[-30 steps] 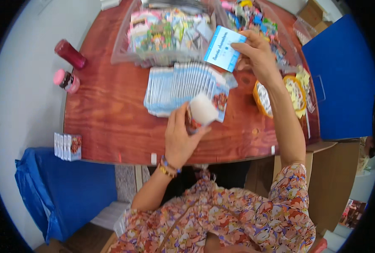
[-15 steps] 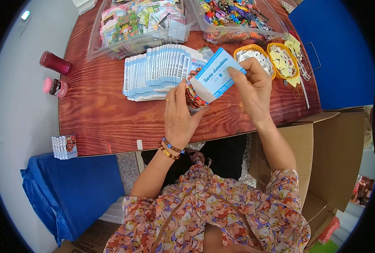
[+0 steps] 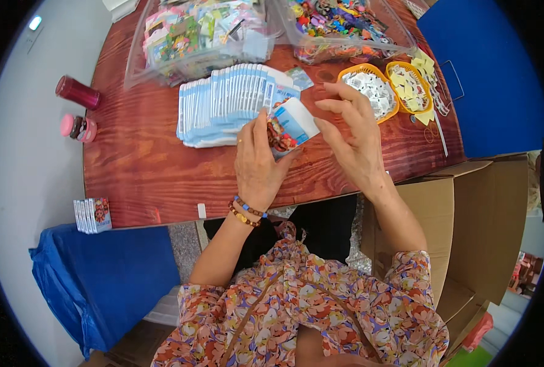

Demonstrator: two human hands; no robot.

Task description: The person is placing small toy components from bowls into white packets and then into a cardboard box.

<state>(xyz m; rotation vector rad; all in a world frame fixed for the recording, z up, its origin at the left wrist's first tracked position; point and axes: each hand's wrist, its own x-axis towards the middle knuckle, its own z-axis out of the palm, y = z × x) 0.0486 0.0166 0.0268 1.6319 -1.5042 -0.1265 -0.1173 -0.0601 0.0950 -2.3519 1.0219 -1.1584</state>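
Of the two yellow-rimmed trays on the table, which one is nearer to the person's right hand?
The left yellow-rimmed tray, filled with small white pieces. It lies just beyond the right hand, while the other tray, holding yellowish pieces, sits farther right.

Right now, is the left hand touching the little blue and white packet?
Touching. The head view shows the left hand wrapped around the lower end of the small blue and white packet, with its thumb pressed on the packet's face.

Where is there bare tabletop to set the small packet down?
Bare wood lies left of the fanned packets, toward the red jar, and along the near edge below the left hand. The far side is crowded with clear bins and orange trays.
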